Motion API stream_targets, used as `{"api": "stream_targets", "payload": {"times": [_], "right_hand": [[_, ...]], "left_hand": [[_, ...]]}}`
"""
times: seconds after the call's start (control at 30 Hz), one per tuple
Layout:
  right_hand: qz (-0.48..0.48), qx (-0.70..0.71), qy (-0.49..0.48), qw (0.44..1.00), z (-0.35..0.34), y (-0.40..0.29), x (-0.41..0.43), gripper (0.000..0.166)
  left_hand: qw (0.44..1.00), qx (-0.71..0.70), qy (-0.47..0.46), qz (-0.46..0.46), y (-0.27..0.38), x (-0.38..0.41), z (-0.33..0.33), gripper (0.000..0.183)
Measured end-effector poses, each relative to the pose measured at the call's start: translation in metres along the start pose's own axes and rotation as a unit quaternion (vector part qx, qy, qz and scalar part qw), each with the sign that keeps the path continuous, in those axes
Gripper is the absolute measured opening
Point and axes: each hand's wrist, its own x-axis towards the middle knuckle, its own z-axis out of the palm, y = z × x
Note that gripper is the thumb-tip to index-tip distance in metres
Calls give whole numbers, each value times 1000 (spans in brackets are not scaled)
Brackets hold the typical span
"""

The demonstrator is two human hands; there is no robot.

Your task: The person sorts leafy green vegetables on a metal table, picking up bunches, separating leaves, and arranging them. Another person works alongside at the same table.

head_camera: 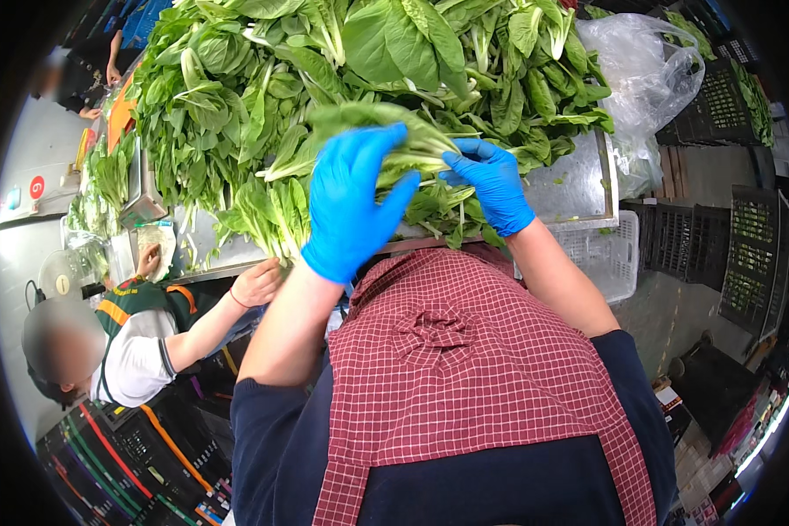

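Note:
Both of my hands wear blue disposable gloves. The pale stem end of a leafy green head (411,141) is pinched in the fingers of my right hand (490,181). My left hand (361,197) is slightly blurred, its thumb and fingers spread beside the leaves of that head; whether it grips them cannot be told. Beyond both hands a large heap of leafy greens (237,98) covers much of a metal table (565,184). Some smaller greens (269,214) lie at the near edge, left of my left hand, and others lie beneath my hands.
A co-worker (138,335) stands close on the left, one hand near the small greens; another person (82,72) is at the far left. A clear plastic bag (638,72) lies right of the heap. A white plastic crate (598,260) and black crates (690,243) stand at the right.

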Motion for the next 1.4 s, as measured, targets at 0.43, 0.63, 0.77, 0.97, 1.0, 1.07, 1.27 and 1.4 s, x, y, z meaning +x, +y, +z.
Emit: {"api": "stream_targets", "payload": {"times": [0.43, 0.63, 0.77, 0.97, 1.0, 1.07, 1.27, 1.4], "right_hand": [[43, 54, -37, 997, 25, 29, -20, 19], [95, 11, -20, 995, 29, 32, -20, 16], [98, -15, 33, 995, 37, 39, -21, 25], [116, -12, 14, 993, 40, 53, -10, 23], [115, -28, 20, 993, 39, 56, -6, 22], [128, -70, 4, 989, 37, 52, -4, 22], [135, -124, -22, 983, 38, 55, -4, 22], [140, -137, -25, 980, 44, 55, -3, 22]], "left_hand": [[575, -640, 130, -493, -11, -45, 51, 33], [558, -643, 156, -501, -6, -55, 49, 31], [624, -593, 168, -481, -6, -66, 48, 34], [688, -540, 148, -462, -3, -85, 15, 40], [681, -540, 162, -467, -2, -87, 3, 40], [676, -537, 173, -474, -7, -93, -25, 41], [750, -340, 142, -550, -97, -180, -87, 53], [820, -107, 39, -561, -141, -233, -74, 70]]}}
